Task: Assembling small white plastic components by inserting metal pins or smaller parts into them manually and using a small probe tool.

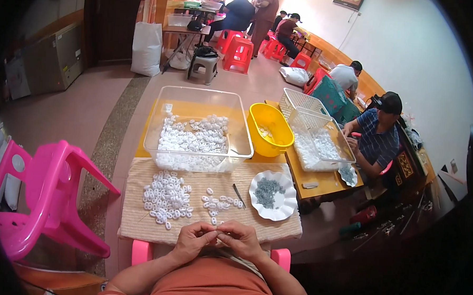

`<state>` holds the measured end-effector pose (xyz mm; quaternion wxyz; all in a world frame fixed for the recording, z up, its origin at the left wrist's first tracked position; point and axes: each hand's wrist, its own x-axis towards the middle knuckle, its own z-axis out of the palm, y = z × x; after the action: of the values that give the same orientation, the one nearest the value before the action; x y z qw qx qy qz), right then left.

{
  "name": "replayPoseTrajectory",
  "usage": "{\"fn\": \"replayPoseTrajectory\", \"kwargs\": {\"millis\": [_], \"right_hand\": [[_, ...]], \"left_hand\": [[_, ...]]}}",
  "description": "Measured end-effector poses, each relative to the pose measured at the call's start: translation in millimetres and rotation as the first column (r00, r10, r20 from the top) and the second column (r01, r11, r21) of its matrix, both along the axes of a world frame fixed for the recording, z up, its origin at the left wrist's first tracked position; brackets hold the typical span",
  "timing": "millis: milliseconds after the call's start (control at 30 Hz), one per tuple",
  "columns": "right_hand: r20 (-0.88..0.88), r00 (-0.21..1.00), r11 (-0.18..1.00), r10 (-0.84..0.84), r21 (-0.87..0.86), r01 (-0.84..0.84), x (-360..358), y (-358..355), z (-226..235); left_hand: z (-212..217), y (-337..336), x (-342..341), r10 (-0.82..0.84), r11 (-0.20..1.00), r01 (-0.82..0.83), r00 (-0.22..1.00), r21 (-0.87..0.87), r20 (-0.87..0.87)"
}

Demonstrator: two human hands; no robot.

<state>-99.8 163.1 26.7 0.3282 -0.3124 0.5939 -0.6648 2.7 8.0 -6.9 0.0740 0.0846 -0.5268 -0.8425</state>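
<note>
My left hand (195,241) and my right hand (242,241) meet fingertip to fingertip at the table's near edge. Both are pinched closed; whatever sits between the fingertips is too small and covered to make out. Just beyond them, a few white oval plastic pieces with holes (221,203) lie scattered on a beige ribbed cloth (138,223). To the left is a larger heap of the same white pieces (165,197). A thin dark tool, perhaps tweezers (238,195), rests right of the scattered ones. Beside it a white wavy-rimmed plate (284,213) holds small grey-green parts (269,192).
Behind the cloth stands a clear plastic bin (240,111) of white pieces, with a yellow tub (282,133) to its right. A co-worker (382,133) sits at the right-hand table by another clear bin (347,147). A pink chair (50,192) stands at left.
</note>
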Motion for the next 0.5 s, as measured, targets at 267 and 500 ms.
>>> {"fn": "replayPoseTrajectory", "kwargs": {"millis": [267, 500], "right_hand": [[-0.345, 0.938, 1.000, -0.024, -0.010, 0.022, -2, 2, -11], [-0.457, 0.889, 0.999, -0.024, 0.031, 0.043, -1, 0, -7]], "left_hand": [[7, -1, 1, -0.042, 0.999, 0.042, 0.999, 0.011, 0.030], [6, -3, -1, -0.106, 0.993, 0.103, 0.994, 0.052, 0.041]]}}
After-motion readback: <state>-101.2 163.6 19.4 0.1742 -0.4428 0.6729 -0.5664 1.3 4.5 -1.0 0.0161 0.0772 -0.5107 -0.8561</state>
